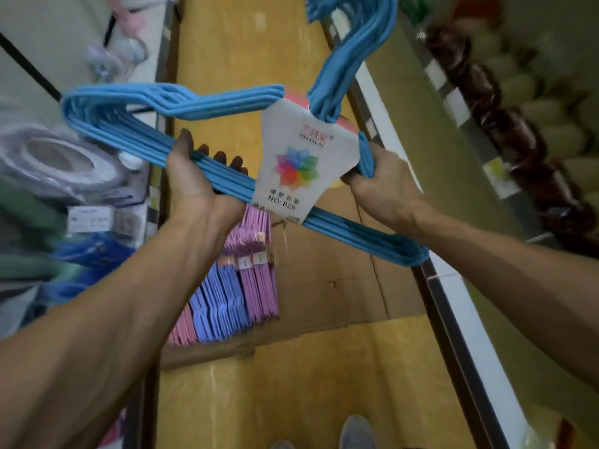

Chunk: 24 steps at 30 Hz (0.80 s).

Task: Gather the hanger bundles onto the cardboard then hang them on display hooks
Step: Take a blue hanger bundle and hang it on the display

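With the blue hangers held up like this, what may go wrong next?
1. The blue hangers are held together only by one paper label; it may tear and let them fan apart.
2. The left hand and right hand both grip the bottom bars, so the hooks may swing and miss.
3. Stacks lie on the cardboard near the feet.

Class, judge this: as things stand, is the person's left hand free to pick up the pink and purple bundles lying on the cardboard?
Probably not yet. The left hand grips the blue hanger bundle with the right hand, well above the pink and purple bundles.
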{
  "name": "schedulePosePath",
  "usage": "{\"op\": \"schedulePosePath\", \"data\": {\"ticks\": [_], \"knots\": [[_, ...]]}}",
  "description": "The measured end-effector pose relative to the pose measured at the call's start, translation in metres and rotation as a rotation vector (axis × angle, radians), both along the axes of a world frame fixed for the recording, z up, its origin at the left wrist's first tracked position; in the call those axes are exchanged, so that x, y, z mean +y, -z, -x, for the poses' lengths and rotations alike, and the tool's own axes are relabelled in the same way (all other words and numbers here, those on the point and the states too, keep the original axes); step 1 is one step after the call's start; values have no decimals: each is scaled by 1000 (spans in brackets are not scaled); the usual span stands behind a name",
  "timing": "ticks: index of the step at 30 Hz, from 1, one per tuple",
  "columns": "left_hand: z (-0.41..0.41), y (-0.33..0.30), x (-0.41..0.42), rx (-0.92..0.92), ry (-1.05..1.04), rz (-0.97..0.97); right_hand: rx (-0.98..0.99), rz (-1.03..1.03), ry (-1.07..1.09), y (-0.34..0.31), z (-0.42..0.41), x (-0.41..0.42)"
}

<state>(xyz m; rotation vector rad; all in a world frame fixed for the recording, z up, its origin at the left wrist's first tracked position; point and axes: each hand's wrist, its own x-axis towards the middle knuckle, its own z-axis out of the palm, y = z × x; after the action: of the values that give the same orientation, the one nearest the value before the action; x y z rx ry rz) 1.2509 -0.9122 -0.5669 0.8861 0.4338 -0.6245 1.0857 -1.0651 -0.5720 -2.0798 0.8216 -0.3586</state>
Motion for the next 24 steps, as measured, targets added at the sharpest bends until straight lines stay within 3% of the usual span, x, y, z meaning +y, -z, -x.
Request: {"op": "schedulePosePath", "data": {"ticks": [9, 13, 19, 24], "knots": [[6, -302, 36, -135, -16, 55, -87, 11, 17, -281, 0, 29], [14, -405, 52, -181, -68, 86, -148, 77, -26, -388, 4, 44], [37, -517, 74, -233, -107, 181, -171, 124, -63, -506, 16, 60], [63, -576, 101, -246, -135, 293, -206, 165, -115, -562, 32, 83]]}}
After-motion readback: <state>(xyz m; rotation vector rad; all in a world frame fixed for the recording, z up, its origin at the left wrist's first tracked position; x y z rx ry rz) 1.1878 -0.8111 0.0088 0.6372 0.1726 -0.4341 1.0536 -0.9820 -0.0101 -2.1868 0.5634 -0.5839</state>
